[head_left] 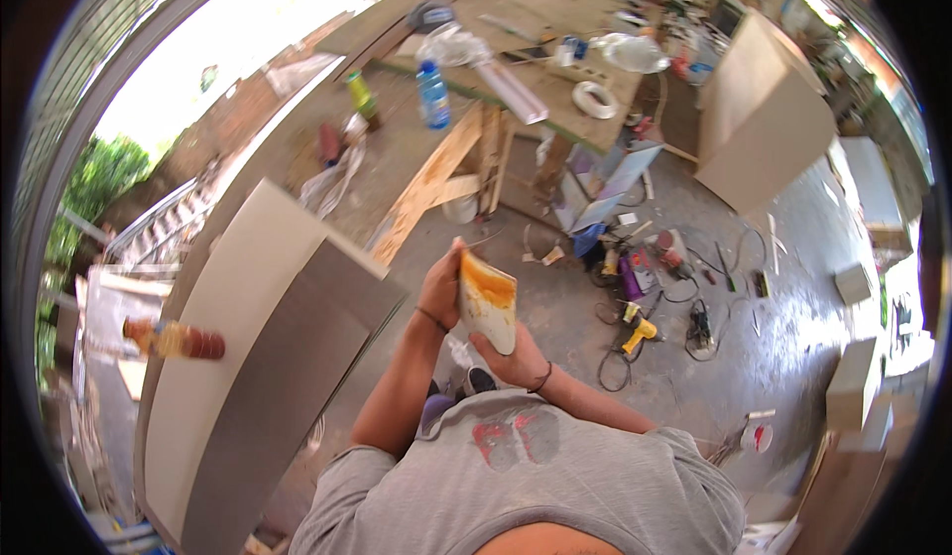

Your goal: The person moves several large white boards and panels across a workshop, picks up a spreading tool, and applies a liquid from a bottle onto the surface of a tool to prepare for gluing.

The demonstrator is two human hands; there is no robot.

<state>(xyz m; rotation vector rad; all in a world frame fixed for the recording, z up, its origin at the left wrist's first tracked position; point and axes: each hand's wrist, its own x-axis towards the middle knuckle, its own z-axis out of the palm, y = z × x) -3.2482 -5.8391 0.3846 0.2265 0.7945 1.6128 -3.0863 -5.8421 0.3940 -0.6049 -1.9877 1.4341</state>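
Observation:
In front of my chest is a small flat white board, tilted, with a thick smear of orange-yellow paste over its upper part. My left hand is closed at the board's upper left edge, most of its fingers hidden behind the board or turned away. Around the lower right corner my right hand is closed, thumb on the near face. To the left stands a large panelled cabinet piece with white and grey-brown faces, apart from both hands. A bottle of amber liquid rests on its white face.
A cluttered worktable at the far side carries a tape roll and a blue bottle. Right of me on the floor lie a yellow power tool, cords and a purple box. A tall wooden cabinet stands far right.

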